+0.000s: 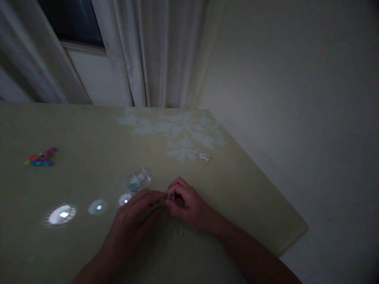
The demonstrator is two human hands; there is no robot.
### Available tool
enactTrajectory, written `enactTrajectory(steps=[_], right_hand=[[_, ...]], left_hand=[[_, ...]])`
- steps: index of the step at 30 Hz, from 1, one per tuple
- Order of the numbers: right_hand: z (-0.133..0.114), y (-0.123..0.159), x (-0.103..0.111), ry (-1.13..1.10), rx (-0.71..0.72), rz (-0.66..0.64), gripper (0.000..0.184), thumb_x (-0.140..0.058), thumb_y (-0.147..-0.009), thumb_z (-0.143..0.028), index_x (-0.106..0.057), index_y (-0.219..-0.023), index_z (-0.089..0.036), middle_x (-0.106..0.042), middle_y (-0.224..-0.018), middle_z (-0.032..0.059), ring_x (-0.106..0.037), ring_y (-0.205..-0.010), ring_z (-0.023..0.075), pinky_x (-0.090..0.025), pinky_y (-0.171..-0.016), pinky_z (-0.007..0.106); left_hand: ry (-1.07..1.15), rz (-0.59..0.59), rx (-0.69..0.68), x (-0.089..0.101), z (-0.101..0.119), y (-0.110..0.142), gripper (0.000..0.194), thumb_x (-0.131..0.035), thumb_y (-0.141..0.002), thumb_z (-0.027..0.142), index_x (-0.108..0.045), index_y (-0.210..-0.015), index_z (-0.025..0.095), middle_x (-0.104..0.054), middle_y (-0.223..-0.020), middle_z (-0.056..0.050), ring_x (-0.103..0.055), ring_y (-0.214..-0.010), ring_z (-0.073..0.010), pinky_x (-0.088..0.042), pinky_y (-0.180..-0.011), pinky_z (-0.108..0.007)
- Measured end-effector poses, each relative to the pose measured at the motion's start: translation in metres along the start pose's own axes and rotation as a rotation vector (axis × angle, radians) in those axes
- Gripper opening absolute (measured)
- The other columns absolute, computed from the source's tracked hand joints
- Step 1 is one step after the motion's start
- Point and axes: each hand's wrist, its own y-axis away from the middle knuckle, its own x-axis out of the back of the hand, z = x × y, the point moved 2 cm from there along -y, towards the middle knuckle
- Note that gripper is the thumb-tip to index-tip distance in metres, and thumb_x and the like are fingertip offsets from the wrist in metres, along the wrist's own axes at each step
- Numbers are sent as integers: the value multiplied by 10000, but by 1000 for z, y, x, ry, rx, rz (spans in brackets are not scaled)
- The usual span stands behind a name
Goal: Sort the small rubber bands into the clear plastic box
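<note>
My left hand and my right hand meet fingertip to fingertip just above a pale green table. Both hands are closed in a pinch around something tiny between them; the dim light hides what it is. A small clear plastic packet with a bluish ring inside lies just beyond my left fingers. A small pale ring lies on the table below my right wrist.
A pile of coloured small bands sits at the far left. A small white piece lies near a leaf pattern on the table. Three bright light reflections show left of my hands. Curtains and a wall stand behind; the table's right edge is close.
</note>
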Motion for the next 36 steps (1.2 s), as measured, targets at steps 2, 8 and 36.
enactTrajectory(steps=[2, 8, 36], right_hand=[[-2, 0, -1, -93, -38, 2, 148, -681, -973, -323, -639, -926, -190, -541, -970, 7, -484, -720, 105, -402, -624, 227], [0, -2, 10, 4, -114, 87, 144, -734, -969, -338, -745, -959, -195, -571, -1006, 19, -532, -735, 104, -441, -649, 232], [-11, 0, 5, -84, 23, -50, 84, -656, -961, -260, -627, -911, -199, -521, -1012, 18, -518, -841, 133, -447, -748, 251]], left_hand=[[44, 34, 64, 2, 3, -1, 150, -699, -936, 252, -773, -1062, 289, -819, -936, 10, -775, -769, -158, -615, -696, -222], [92, 126, 205, 8, 2, -1, 128, -693, -914, 291, -816, -946, 303, -838, -907, 20, -799, -803, -183, -632, -718, -246], [320, 31, 304, 1, 0, -6, 118, -727, -864, 256, -841, -874, 286, -835, -836, -8, -791, -739, -194, -645, -682, -262]])
